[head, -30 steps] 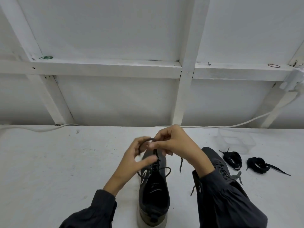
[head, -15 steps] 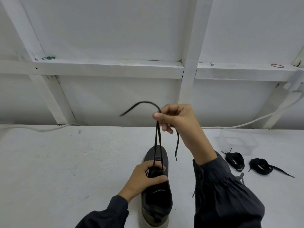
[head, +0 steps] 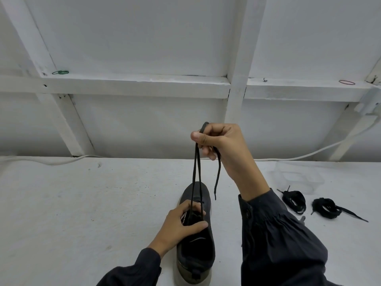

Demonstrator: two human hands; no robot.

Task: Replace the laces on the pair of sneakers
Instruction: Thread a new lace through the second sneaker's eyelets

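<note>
One camera sits on the person's head. It looks forward and down at the white table (head: pixel 82 203) and the white wall (head: pixel 144 34) behind it. It is close: the left sleeve (head: pixel 134 271) and the right sleeve (head: pixel 278 244) show at the bottom edge, and the shoe (head: pixel 195 259) lies low in the middle. The wide view makes the wall beams (head: pixel 239 48) lean.

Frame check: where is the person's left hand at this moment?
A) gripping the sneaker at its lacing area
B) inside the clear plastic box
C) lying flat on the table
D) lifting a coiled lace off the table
A: the left hand grips the sneaker with thumb and fingers curled around its lacing area, while the right hand pinches the lace held taut above it.
</note>
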